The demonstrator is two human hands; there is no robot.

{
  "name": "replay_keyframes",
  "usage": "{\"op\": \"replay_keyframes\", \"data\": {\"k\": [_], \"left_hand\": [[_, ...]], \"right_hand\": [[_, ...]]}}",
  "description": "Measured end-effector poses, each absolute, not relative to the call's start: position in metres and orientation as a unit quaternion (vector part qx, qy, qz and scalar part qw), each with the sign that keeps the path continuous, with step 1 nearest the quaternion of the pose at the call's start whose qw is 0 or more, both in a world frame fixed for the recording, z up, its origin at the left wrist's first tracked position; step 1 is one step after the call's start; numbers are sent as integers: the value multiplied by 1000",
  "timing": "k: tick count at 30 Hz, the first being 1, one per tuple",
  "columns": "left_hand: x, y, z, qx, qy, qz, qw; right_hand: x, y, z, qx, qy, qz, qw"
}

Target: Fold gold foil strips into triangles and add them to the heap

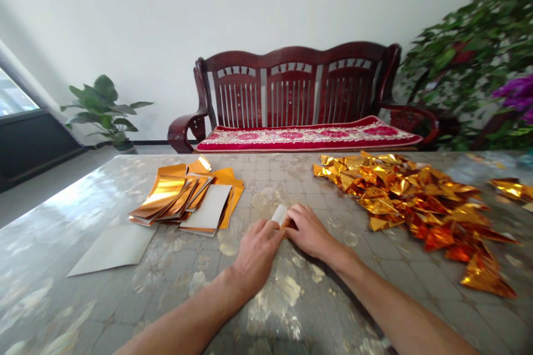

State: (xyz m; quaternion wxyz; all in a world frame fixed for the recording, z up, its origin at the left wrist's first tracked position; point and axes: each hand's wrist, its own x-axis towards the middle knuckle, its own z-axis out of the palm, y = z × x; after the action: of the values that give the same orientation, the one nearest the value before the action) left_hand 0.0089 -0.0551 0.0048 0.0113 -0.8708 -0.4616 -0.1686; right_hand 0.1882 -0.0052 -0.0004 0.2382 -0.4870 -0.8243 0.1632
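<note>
Both hands meet over the middle of the table, closed on one small sheet of foil paper [279,214]. Its pale back shows between them, with a bit of gold at the lower edge. My left hand [259,248] grips it from the left, fingers bent together. From the right, my right hand [308,231] pinches it with curled fingers, and the fingertips are partly hidden. To the left lies a loose stack of gold foil sheets [170,191], some with the pale side up. A heap of folded gold foil pieces [400,188] spreads out at the right.
A single pale sheet [114,249] lies left of my left forearm. The table [166,299] has a glossy patterned cover. Clear plastic [478,166] lies at the back right. Beyond the table stand a dark red wooden bench [291,94] and potted plants [110,108].
</note>
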Motion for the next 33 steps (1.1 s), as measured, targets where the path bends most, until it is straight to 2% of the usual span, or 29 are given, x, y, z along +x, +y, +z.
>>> {"op": "replay_keyframes", "data": {"k": [3, 7, 11, 23, 28, 33], "left_hand": [[11, -55, 2, -883, -455, -110, 28], [9, -53, 4, -890, -446, -87, 40], [6, -48, 6, -885, -459, -67, 37], [19, -61, 7, -879, -462, -68, 94], [16, -55, -2, -898, -428, -68, 76], [13, -51, -6, -894, -436, -92, 55]], "right_hand": [[196, 1, 3, -460, -829, 202, 244], [208, 10, 6, -448, -811, 278, 254], [211, 13, 7, -459, -795, 298, 261], [210, 9, 4, -471, -812, 228, 257], [217, 13, 4, -419, -863, 139, 245], [220, 15, 5, -400, -878, 126, 229]]}}
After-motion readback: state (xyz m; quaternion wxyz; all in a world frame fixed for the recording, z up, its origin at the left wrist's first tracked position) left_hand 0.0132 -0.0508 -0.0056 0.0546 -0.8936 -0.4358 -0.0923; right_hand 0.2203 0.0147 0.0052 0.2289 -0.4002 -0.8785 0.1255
